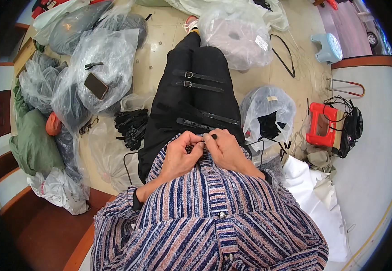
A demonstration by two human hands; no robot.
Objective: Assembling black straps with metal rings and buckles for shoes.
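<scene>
Close to my striped top, my left hand (178, 152) and my right hand (226, 149) meet, thumbs and fingertips pinched together. Between them is a thin black strap (213, 137), partly hidden by the fingers. Just beyond the hands, more black straps (193, 123) lie over my lap, hard to tell apart from the black trousers. Farther up my thighs rest two black straps with silver buckles, a far buckled strap (205, 76) and a near buckled strap (202, 86), side by side and roughly level.
Left of my legs lies a bundle of black straps (132, 128). A clear bag (268, 97) holding black pieces stands right. Bulging plastic bags (110, 49), one with a phone (95, 86) on it, fill the left. A red plastic item (318, 124) and blue stool (327, 48) are right.
</scene>
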